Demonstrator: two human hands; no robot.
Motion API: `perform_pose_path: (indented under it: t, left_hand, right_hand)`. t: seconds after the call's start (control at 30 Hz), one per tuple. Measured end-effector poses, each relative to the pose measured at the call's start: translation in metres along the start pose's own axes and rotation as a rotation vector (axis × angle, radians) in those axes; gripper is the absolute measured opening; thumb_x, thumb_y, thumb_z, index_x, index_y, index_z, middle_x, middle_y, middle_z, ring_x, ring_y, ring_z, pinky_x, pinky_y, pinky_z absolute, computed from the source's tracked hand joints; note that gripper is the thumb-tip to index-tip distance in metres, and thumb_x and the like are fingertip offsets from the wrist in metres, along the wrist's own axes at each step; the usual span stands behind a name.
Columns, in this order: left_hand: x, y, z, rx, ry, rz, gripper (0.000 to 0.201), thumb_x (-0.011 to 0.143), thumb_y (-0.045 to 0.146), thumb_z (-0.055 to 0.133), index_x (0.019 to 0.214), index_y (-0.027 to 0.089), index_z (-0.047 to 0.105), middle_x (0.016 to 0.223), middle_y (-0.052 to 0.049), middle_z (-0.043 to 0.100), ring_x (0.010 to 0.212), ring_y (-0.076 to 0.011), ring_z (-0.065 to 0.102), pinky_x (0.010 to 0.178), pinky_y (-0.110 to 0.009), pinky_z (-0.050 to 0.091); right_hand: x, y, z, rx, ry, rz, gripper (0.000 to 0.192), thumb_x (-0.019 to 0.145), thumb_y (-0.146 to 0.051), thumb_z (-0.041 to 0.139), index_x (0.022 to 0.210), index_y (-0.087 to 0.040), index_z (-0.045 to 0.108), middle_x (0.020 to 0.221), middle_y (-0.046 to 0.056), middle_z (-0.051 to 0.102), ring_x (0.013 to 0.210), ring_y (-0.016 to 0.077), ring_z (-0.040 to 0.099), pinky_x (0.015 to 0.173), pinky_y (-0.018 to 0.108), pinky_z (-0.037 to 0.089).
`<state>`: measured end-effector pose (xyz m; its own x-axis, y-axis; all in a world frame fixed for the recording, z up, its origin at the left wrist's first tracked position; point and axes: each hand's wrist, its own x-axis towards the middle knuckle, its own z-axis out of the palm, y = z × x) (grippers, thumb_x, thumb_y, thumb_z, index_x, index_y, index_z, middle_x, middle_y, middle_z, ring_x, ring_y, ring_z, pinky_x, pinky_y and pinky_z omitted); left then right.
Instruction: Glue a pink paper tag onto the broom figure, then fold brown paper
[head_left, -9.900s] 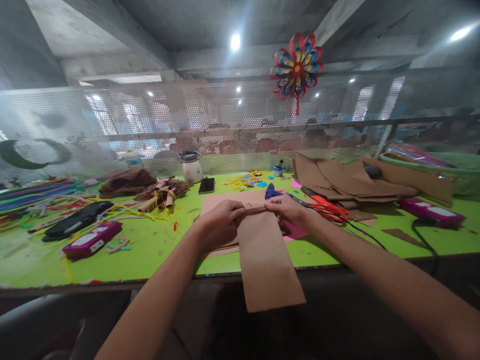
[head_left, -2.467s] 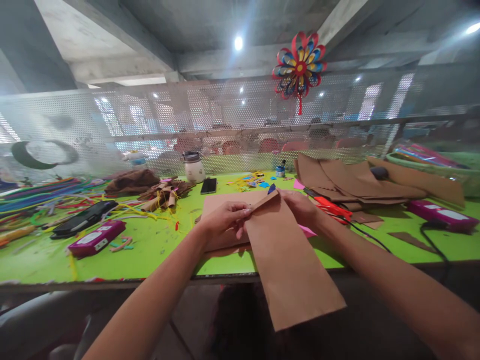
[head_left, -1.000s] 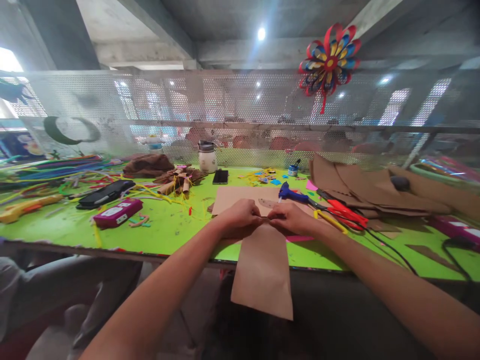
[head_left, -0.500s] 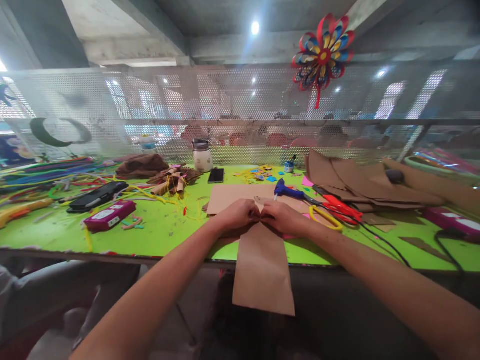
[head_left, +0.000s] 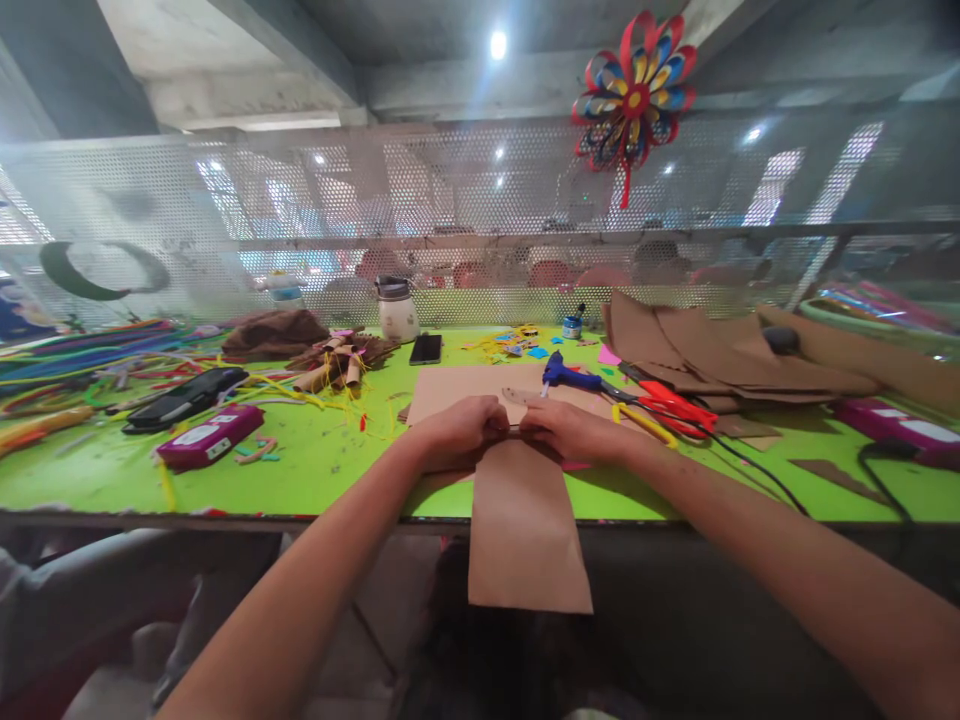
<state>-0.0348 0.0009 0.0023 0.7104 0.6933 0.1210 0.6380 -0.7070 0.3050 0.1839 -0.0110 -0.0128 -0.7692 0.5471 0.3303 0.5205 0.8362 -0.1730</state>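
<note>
A strip of brown kraft paper (head_left: 529, 535) hangs over the table's front edge toward me. Its far end is pinched by my left hand (head_left: 469, 428) and my right hand (head_left: 574, 432), a small gap apart, where the edge looks rolled or folded. Fingers of both hands are closed; the fingertips are partly hidden. Under and beyond my hands lies a larger sheet of brown paper (head_left: 442, 390). A blue glue gun (head_left: 574, 374) rests just past my right hand, its nozzle close to the fingers. Scissors with yellow handles (head_left: 651, 426) lie by my right wrist.
A red-handled tool (head_left: 679, 408) and a black cord are to the right, before stacked brown paper (head_left: 720, 350). Purple boxes (head_left: 211, 437), a black case (head_left: 184, 398), a phone (head_left: 426, 349), a jar (head_left: 397, 308) and coloured strands stand around. Someone's leg (head_left: 112, 580) shows at lower left.
My two hands have drawn slightly apart along the paper's far edge, exposing a narrow stretch between them. The view has shifted a little; the paper strip stays held.
</note>
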Motion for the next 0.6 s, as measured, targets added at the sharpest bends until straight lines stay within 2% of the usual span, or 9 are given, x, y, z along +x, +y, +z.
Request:
perform_pose_path:
  t: [0.23, 0.37, 0.5, 0.6]
  left_hand:
    - [-0.001, -0.001, -0.003, 0.089, -0.045, 0.029, 0.03, 0.068, 0.01, 0.048, 0.093, 0.019, 0.063, 0.09, -0.003, 0.061, 0.077, -0.0152, 0.053, 0.067, -0.024, 0.039]
    - [-0.002, 0.001, -0.003, 0.104, -0.031, 0.032, 0.027, 0.071, 0.012, 0.048, 0.093, 0.019, 0.062, 0.089, -0.003, 0.062, 0.076, -0.015, 0.053, 0.066, -0.024, 0.039]
    - [-0.003, 0.003, -0.005, 0.111, -0.02, 0.056, 0.023, 0.072, 0.014, 0.048, 0.09, 0.019, 0.062, 0.087, -0.003, 0.062, 0.073, -0.0144, 0.053, 0.064, -0.024, 0.038]
    - [-0.003, 0.006, -0.005, 0.129, -0.011, 0.056, 0.021, 0.072, 0.013, 0.047, 0.086, 0.018, 0.062, 0.084, -0.003, 0.062, 0.072, -0.0145, 0.052, 0.063, -0.023, 0.037]
  right_hand:
    - [-0.01, 0.009, -0.003, -0.012, -0.067, -0.064, 0.014, 0.073, -0.007, 0.058, 0.083, -0.015, 0.059, 0.084, 0.004, 0.053, 0.073, 0.0139, 0.048, 0.064, 0.024, 0.038]
    - [-0.013, 0.008, -0.007, -0.03, -0.081, -0.083, 0.027, 0.066, -0.016, 0.069, 0.091, -0.016, 0.06, 0.093, 0.007, 0.054, 0.083, 0.0178, 0.05, 0.07, 0.027, 0.04]
    - [-0.01, 0.001, -0.007, -0.075, -0.054, -0.025, 0.01, 0.079, -0.016, 0.057, 0.088, -0.016, 0.063, 0.089, 0.008, 0.056, 0.082, 0.0179, 0.051, 0.071, 0.029, 0.04]
    - [-0.006, -0.004, -0.004, -0.108, -0.009, 0.034, 0.014, 0.085, -0.019, 0.051, 0.084, -0.016, 0.064, 0.087, 0.009, 0.057, 0.081, 0.0184, 0.051, 0.072, 0.03, 0.04]
